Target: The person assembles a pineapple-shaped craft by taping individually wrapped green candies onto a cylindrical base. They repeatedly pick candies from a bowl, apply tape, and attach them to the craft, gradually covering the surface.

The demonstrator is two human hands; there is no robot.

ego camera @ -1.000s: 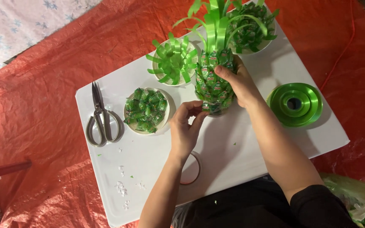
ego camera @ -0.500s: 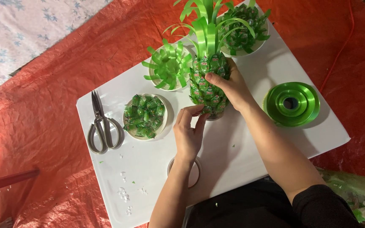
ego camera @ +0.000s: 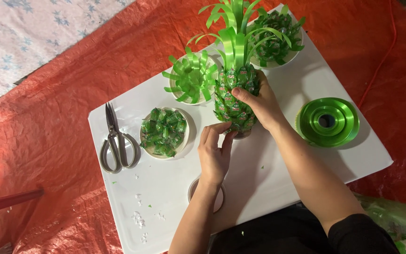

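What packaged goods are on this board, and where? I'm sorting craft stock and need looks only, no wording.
Wrapped sweets: small green shiny wrappers heaped in a round white dish, beside the scissors.
Pineapple-shaped piece: covered in the same green wrappers, held by right hand, left hand at its base.
No signs or screens.

**Materials / finishes**

Green pineapple-shaped candy ornament, centre frame: crinkly foil-like wrappers, shiny; glossy smooth plastic ribbon leaves on top. Bare right hand grips it, bare left hand touches its base. Flat white board table: smooth, satin, looks plastic. Grey steel scissors, left: dull metal, matt handles. Green ribbon spool, right: high-gloss plastic ribbon. Round white bowl of wrapped green candies: shiny wrappers. Orange woven tarp: creased, slight sheen. Pale floral cloth, upper left: matt fabric.
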